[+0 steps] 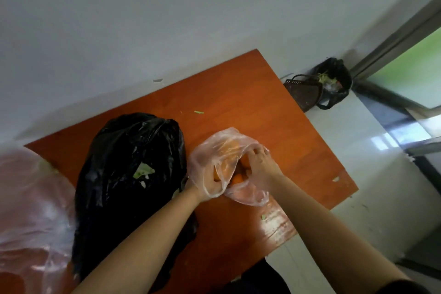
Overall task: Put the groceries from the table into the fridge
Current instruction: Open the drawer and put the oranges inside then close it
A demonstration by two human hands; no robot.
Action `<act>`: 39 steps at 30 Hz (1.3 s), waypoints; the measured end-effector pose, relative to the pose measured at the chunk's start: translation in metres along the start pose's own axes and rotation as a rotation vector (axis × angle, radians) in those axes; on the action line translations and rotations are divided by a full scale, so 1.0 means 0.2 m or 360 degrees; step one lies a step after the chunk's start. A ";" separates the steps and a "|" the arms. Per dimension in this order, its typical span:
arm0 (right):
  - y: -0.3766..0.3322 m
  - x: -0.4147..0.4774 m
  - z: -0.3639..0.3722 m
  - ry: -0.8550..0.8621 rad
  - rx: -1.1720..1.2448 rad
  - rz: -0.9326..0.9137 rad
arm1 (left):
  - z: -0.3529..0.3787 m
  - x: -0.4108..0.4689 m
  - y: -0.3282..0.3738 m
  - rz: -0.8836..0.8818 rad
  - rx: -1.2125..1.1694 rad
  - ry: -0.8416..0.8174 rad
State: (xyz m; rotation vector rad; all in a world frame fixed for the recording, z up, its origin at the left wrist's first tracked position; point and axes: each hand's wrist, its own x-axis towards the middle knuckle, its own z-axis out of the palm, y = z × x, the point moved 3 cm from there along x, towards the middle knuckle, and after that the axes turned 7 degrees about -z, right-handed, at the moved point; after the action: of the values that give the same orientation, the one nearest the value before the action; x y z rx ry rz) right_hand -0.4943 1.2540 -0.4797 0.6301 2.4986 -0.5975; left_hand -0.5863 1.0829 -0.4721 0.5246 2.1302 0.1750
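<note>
Clear bag: left hand, right hand fingers curled round it; I'm gathering it, next probably lift off tabletop.

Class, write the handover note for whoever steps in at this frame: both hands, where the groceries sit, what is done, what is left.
Left hand: grips the clear bag, plastic draped over it.
Right hand: fingers curled on the bag's mouth.
The clear bag, orange produce inside, rests on the table beside the black bag; a second clear bag lies far left.
Done: nothing visibly put away; fridge not in view.
Left: move all three bags' groceries to the fridge.
</note>
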 end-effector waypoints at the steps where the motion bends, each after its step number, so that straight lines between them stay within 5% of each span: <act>1: 0.00 0.01 0.00 0.0000 0.0016 0.0002 | 0.00 0.01 0.03 0.0063 -0.0046 -0.0028; 18: -0.01 -0.26 -0.35 0.0216 0.0078 -0.0658 | -0.12 -0.42 0.23 0.0095 -0.0561 0.0591; 26: 0.29 -0.66 -0.79 0.1006 0.0210 -0.0624 | -0.31 -0.68 0.59 0.0321 -0.0729 0.1092; 32: 0.62 -1.19 -1.20 0.1686 0.0284 -0.0274 | -0.61 -1.02 1.23 0.0893 -0.0811 0.1392; 39: 0.90 -2.09 -1.32 0.2394 0.0201 0.0193 | -0.52 -1.50 1.93 0.1764 -0.0747 0.1172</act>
State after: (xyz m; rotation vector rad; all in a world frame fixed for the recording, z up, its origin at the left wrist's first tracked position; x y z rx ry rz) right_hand -0.1677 1.4007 -0.0948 1.7362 3.6754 -0.1840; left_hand -0.4039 1.3091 -0.0655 1.4490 2.0751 1.6401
